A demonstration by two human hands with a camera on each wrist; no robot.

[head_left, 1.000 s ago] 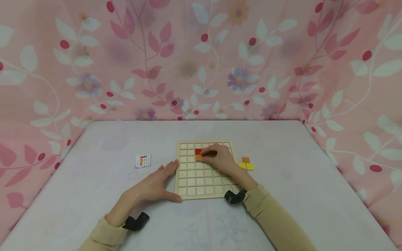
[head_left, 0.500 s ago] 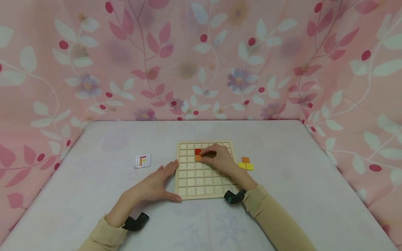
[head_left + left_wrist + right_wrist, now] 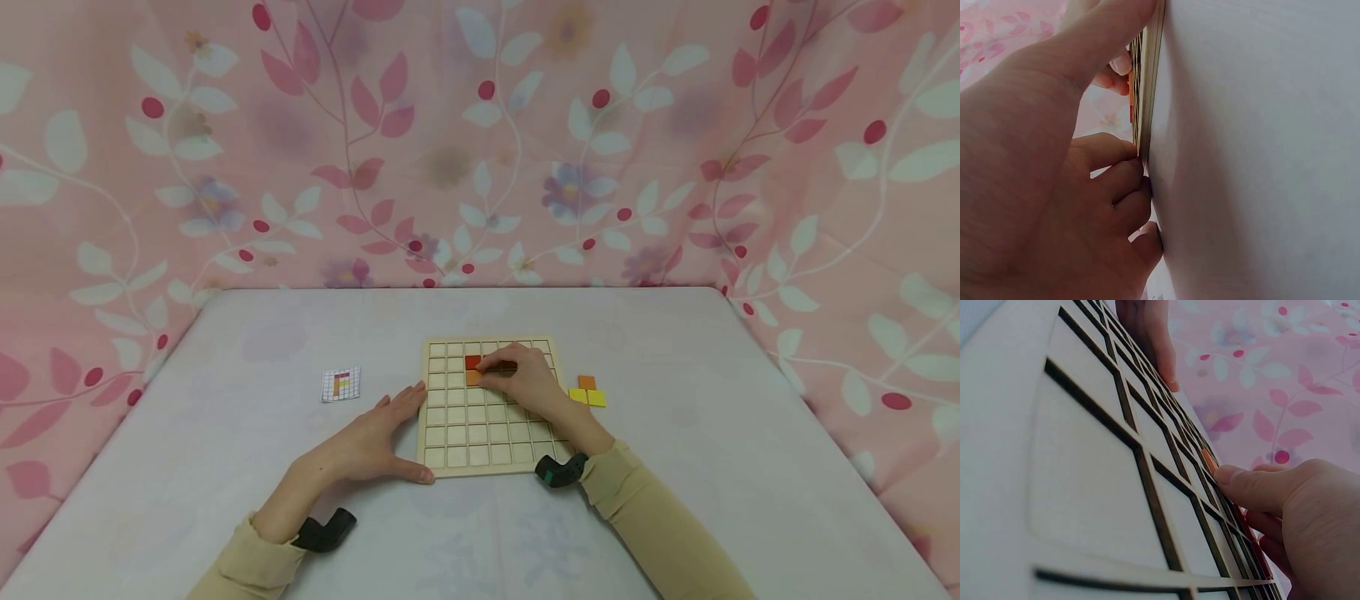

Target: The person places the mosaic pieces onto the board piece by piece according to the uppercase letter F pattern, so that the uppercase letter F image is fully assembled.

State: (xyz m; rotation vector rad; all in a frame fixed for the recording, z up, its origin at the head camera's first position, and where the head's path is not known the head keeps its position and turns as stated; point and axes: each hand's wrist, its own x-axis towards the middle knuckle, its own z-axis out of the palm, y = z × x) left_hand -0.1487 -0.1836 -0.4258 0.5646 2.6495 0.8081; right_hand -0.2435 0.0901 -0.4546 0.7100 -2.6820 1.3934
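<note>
A wooden grid board (image 3: 457, 435) lies flat on the table. My left hand (image 3: 358, 446) is spread along its left side, fingertips against the edge and thumb at the near left corner. Over the upper part of the board, my right hand (image 3: 528, 379) pinches at an orange tile (image 3: 473, 378) with thumb and index finger; in the right wrist view the thumb touches that orange tile (image 3: 1209, 460). A red tile (image 3: 472, 362) sits in the cell just beyond it. More dark red (image 3: 510, 365) shows behind the fingers, partly hidden.
Right of the board lie a loose orange tile (image 3: 587, 382) and two yellow tiles (image 3: 596, 398), one partly covered by the right wrist. A small paper card (image 3: 341, 384) with a coloured grid pattern lies to the left. A floral curtain stands behind the table.
</note>
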